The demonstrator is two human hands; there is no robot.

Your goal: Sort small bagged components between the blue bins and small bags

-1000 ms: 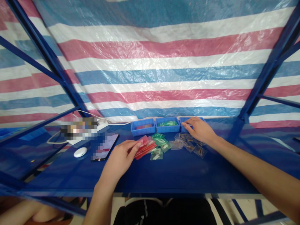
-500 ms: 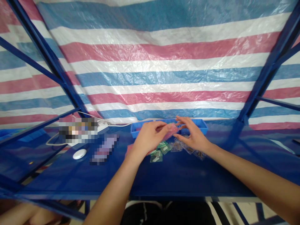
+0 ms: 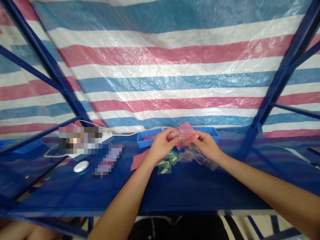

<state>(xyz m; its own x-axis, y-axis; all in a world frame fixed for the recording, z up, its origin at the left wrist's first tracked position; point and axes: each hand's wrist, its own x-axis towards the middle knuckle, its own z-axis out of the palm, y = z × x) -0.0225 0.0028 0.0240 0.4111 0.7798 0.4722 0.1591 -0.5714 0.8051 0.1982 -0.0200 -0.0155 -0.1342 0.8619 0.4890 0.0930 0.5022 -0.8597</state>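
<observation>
red bag (image 3: 186,135), green bags (image 3: 165,167), blue table (image 3: 200,190); sheet (image 3: 160,80) striped red, white and blue.

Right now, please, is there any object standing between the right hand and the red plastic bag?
Nothing visible: the right hand grips the red plastic bag at its right side, and the left hand holds its left side.

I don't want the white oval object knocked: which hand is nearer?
Left. The left hand is right of the white oval object; the right hand is farther right.

Left hand (image 3: 160,144): now farther right, I hold a red bag (image 3: 187,133).
Right hand (image 3: 208,145): now I grip it too.
</observation>
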